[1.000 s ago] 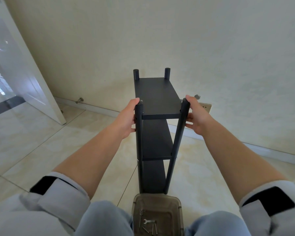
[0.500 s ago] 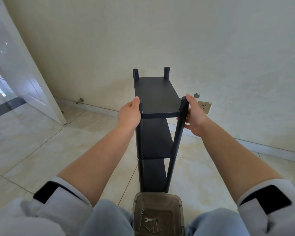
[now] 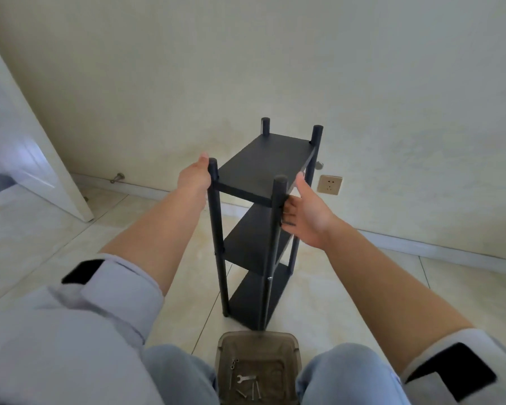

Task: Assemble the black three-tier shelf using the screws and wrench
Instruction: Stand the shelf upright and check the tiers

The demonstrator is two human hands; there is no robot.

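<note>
Shelf (image 3: 263,182) stands upright on the floor, three boards on four posts — looks essentially built. Left hand (image 3: 194,177) wraps the near-left post top; right hand (image 3: 306,213), fingers loosely spread, rests against the near-right post. Wrench (image 3: 244,378) and leftover screws (image 3: 233,364) sit in the tray (image 3: 292,343), well below both hands — likely only a tightness check left.

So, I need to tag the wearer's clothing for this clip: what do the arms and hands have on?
Both hands, left hand and right hand, are bare, no gloves or rings visible. The forearms are bare too. Pale lilac-grey sleeves are pushed up toward the elbows, each cuff carrying a black rectangular patch.
</note>
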